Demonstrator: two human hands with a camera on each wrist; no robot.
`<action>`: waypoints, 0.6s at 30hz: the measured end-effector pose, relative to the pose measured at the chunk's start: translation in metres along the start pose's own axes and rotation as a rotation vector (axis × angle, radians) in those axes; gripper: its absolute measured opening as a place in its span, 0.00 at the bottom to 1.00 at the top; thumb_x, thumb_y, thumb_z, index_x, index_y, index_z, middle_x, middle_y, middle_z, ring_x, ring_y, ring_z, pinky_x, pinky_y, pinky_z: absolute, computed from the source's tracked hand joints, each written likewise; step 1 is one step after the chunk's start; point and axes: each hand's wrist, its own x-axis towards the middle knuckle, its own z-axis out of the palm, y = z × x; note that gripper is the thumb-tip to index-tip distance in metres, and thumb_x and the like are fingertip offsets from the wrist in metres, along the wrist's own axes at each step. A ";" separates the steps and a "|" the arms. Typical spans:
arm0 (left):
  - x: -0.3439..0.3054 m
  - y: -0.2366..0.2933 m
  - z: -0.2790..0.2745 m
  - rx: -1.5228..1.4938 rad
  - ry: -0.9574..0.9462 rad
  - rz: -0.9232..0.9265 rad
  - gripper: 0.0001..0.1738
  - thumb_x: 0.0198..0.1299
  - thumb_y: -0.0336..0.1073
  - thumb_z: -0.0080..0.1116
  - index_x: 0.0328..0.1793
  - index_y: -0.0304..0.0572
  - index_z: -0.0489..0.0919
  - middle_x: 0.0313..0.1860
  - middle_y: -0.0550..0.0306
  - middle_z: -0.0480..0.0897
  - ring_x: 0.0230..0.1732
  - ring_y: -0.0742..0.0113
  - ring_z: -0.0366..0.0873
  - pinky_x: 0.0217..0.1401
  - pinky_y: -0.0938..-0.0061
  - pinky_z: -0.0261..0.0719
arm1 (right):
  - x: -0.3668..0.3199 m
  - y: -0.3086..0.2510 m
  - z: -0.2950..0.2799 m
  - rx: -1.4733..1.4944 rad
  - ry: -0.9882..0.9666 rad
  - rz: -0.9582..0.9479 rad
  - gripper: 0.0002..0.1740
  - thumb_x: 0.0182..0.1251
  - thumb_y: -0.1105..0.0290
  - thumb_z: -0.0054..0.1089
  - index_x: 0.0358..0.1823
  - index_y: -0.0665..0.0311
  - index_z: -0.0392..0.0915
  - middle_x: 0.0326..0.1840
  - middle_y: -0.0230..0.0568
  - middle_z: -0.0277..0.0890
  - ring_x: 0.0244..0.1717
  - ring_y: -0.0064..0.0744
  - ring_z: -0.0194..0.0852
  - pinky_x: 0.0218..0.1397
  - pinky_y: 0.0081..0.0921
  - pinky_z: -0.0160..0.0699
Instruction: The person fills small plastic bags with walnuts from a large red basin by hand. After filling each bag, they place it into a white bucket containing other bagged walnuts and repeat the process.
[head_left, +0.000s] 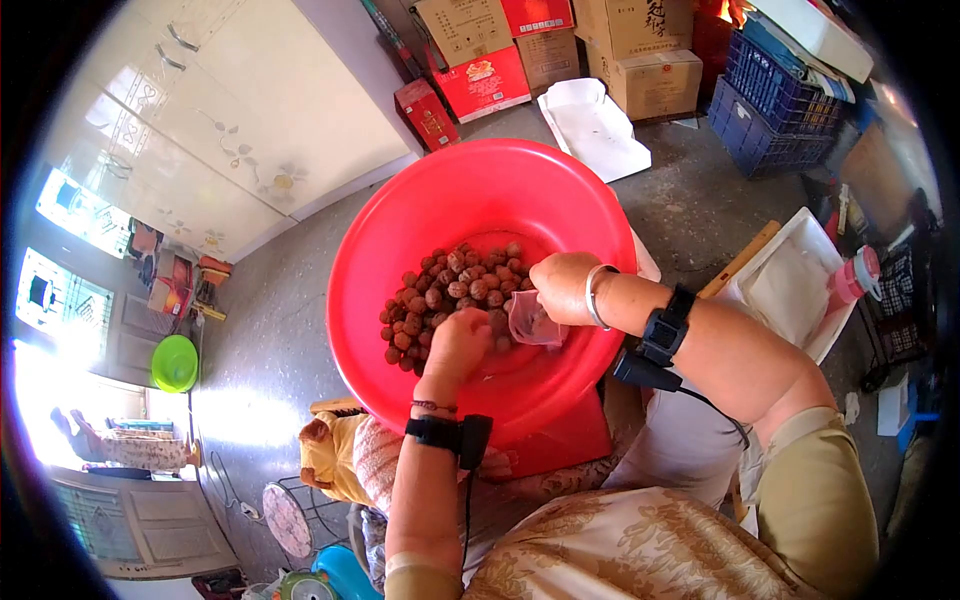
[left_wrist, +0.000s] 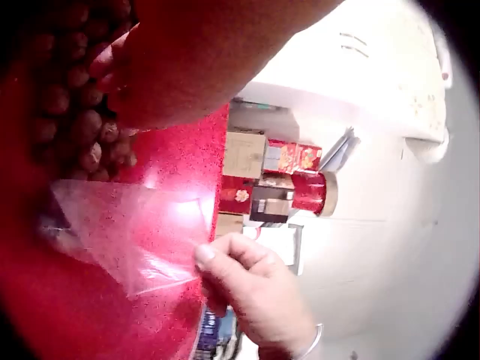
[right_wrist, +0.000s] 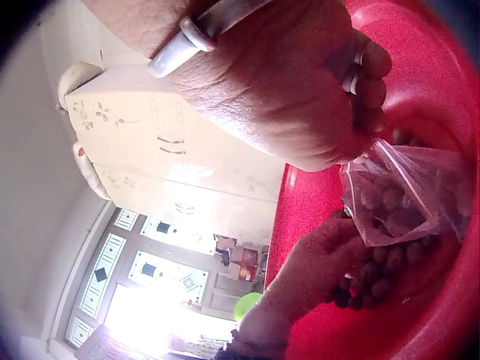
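Observation:
A clear plastic bag [head_left: 537,322] hangs over the red basin, pinched at its rim by the thumb and fingers of my right hand [head_left: 566,287]. In the right wrist view, walnuts show through or behind the bag [right_wrist: 405,195]. My left hand [head_left: 460,345] is down inside the basin at the near side of the walnut heap [head_left: 455,285], close to the bag's left side. Its fingertips are among the walnuts and mostly hidden, so I cannot tell whether they hold one.
The wide red basin [head_left: 385,225] stands in front of my lap. Cardboard boxes [head_left: 655,80], a white foam tray [head_left: 595,130] and blue crates [head_left: 770,110] sit beyond it. A pink-lidded bottle [head_left: 855,275] lies at the right; a green basin [head_left: 175,363] is far left.

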 end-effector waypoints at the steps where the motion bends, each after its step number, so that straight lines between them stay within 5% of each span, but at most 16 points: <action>1: 0.001 -0.001 0.004 0.096 -0.067 0.043 0.14 0.62 0.34 0.62 0.52 0.37 0.87 0.49 0.41 0.88 0.54 0.43 0.85 0.61 0.59 0.82 | 0.002 0.001 0.003 -0.001 -0.001 -0.001 0.13 0.58 0.72 0.66 0.43 0.70 0.88 0.46 0.60 0.87 0.50 0.57 0.89 0.52 0.46 0.87; 4: 0.006 -0.016 0.016 0.107 -0.249 0.056 0.18 0.60 0.33 0.62 0.57 0.37 0.86 0.53 0.39 0.86 0.59 0.41 0.82 0.65 0.55 0.79 | 0.004 0.004 0.008 0.005 0.018 -0.018 0.14 0.58 0.74 0.61 0.44 0.70 0.88 0.46 0.60 0.87 0.50 0.58 0.89 0.52 0.47 0.87; 13: 0.001 -0.026 0.040 0.208 -0.325 0.103 0.19 0.62 0.38 0.60 0.60 0.54 0.85 0.57 0.35 0.81 0.58 0.33 0.80 0.63 0.48 0.80 | 0.002 0.002 0.004 -0.005 0.021 -0.033 0.13 0.57 0.71 0.66 0.42 0.68 0.89 0.45 0.59 0.88 0.49 0.56 0.89 0.51 0.46 0.87; 18: 0.010 -0.064 0.064 0.162 -0.372 0.179 0.23 0.59 0.37 0.63 0.63 0.54 0.83 0.55 0.36 0.84 0.57 0.36 0.82 0.62 0.50 0.81 | 0.002 0.001 0.002 -0.022 0.009 -0.029 0.13 0.56 0.71 0.67 0.42 0.68 0.89 0.45 0.58 0.88 0.49 0.55 0.89 0.51 0.46 0.87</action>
